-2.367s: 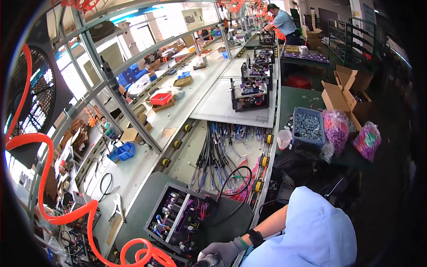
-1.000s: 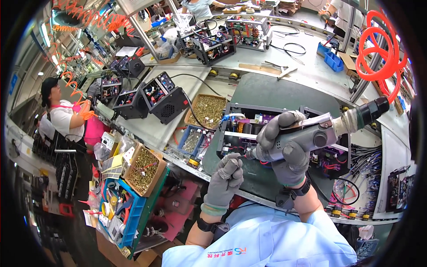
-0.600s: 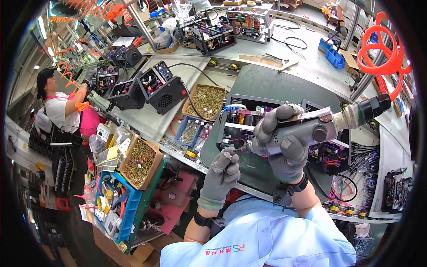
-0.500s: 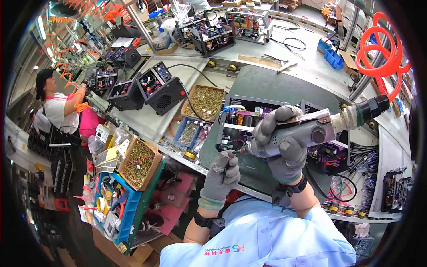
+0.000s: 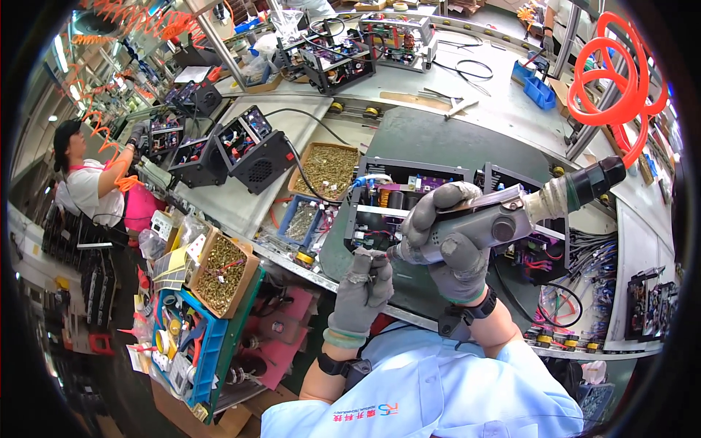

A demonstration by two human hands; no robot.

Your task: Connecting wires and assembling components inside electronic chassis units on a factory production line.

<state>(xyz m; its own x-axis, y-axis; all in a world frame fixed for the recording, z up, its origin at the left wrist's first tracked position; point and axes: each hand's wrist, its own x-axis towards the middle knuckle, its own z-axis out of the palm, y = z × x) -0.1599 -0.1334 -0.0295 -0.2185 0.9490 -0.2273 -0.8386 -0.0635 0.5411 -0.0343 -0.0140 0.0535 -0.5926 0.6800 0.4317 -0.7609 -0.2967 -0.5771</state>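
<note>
My right hand (image 5: pixel 454 244), in a grey glove, grips a grey pneumatic screwdriver (image 5: pixel 515 219) held nearly level, its hose end toward the upper right. The driver's tip points left and meets the fingertips of my left hand (image 5: pixel 361 292). That hand, also gloved, is closed in a pinch; what lies between its fingers is too small or hidden to make out. Behind both hands an open black metal chassis (image 5: pixel 405 179) with circuit boards and coils sits on a dark green mat (image 5: pixel 431 131). A second open chassis (image 5: pixel 558 252) stands to its right, partly covered by the driver.
Screws fill a cardboard box (image 5: pixel 325 169) beyond my left hand and another box (image 5: pixel 221 271) at the left. A blue tool tray (image 5: pixel 212 349) stands below that. Black machine units (image 5: pixel 261 162) rest on the conveyor, where a co-worker (image 5: pixel 95 175) sits. Red coiled hose (image 5: pixel 606 73) hangs upper right.
My left fingers have shifted slightly at the driver's tip, and the two stay together. The whole view has moved a little, so most things appear farther left.
</note>
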